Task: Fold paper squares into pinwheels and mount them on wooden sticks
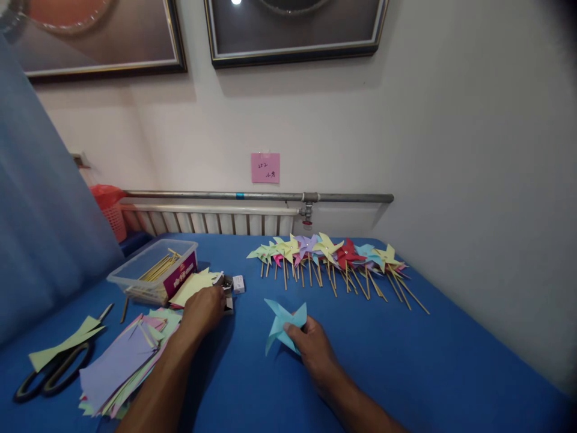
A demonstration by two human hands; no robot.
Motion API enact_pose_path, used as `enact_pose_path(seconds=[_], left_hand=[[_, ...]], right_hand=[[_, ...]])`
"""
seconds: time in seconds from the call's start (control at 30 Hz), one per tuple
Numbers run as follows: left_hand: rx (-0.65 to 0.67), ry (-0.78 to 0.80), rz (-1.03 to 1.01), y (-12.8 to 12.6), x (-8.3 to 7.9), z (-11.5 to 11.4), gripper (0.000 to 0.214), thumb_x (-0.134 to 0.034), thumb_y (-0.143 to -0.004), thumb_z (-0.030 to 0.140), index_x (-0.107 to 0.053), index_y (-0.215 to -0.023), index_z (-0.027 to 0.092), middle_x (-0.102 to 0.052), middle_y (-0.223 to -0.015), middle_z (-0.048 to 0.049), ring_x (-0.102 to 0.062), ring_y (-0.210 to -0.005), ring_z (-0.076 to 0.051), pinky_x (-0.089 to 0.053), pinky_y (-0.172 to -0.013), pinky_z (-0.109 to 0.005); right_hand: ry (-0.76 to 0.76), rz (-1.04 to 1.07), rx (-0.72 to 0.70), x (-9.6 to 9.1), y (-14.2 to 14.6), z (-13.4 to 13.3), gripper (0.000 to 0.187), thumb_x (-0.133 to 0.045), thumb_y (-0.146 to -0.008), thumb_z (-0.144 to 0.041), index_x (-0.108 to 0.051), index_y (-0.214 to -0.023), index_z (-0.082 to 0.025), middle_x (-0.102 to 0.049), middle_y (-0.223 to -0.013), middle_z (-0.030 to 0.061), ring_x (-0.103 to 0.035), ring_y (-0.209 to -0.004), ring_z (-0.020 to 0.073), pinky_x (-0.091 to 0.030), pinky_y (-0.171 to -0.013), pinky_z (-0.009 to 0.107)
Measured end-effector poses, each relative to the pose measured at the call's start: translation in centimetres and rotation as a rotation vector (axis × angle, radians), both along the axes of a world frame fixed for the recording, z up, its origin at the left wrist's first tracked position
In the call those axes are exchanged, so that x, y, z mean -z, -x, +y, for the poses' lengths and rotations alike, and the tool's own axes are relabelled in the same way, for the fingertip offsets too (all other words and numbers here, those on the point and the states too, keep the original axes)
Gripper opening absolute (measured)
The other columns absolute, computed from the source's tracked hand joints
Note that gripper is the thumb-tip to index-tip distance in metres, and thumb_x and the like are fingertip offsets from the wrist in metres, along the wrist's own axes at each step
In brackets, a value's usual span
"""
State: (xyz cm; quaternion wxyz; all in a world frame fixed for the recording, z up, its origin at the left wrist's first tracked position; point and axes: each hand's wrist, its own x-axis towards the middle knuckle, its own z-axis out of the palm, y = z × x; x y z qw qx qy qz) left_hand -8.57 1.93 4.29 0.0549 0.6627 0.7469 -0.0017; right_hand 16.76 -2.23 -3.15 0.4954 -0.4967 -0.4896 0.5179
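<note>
My right hand (312, 346) pinches a folded light-blue paper pinwheel head (283, 322) and holds it on the blue table (406, 361). My left hand (204, 310) reaches forward to a small metal stapler-like tool (226, 287) beside a little white box (238, 284); its fingers are curled over the tool, and its fingertips are hidden. A row of finished pinwheels (333, 255) on wooden sticks lies further back.
A clear plastic tub (153, 273) of wooden sticks stands at the left. A stack of coloured paper squares (121, 364) lies near my left forearm, with black scissors (49, 373) and paper scraps to its left. A radiator and a metal pipe (256, 196) run along the wall.
</note>
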Motion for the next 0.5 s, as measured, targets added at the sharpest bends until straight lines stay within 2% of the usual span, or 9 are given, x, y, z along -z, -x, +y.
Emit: enact_pose_path(seconds=[0.13, 0.3, 0.5], left_hand=[[-0.008, -0.009, 0.028, -0.03, -0.05, 0.03, 0.04, -0.038, -0.108, 0.027, -0.077, -0.11, 0.019, -0.081, -0.119, -0.0198, -0.077, -0.112, -0.034, -0.055, -0.087, -0.039], [-0.023, -0.055, 0.037, -0.01, -0.12, -0.01, 0.036, -0.039, -0.109, 0.029, -0.073, -0.117, 0.019, -0.081, -0.118, -0.0183, -0.077, -0.109, -0.033, -0.052, -0.081, -0.037], [0.037, -0.205, -0.059, -0.07, 0.09, -0.12, 0.026, -0.046, -0.107, 0.025, -0.071, -0.106, 0.02, -0.081, -0.11, -0.0135, -0.075, -0.103, -0.028, -0.045, -0.078, -0.033]], right_hand=[[0.006, 0.009, -0.003, 0.04, 0.03, 0.01, 0.029, -0.074, -0.075, -0.049, -0.067, -0.081, -0.022, -0.057, -0.067, -0.0038, -0.047, -0.063, 0.0163, -0.042, -0.063, 0.029], [0.009, 0.018, -0.005, -0.07, 0.0, -0.07, 0.029, -0.075, -0.074, -0.049, -0.067, -0.081, -0.022, -0.057, -0.068, -0.0041, -0.048, -0.064, 0.0168, -0.042, -0.064, 0.03], [0.004, 0.009, -0.007, 0.12, -0.01, 0.07, 0.028, -0.074, -0.074, -0.049, -0.065, -0.079, -0.022, -0.055, -0.066, -0.0044, -0.046, -0.063, 0.0157, -0.041, -0.063, 0.029]])
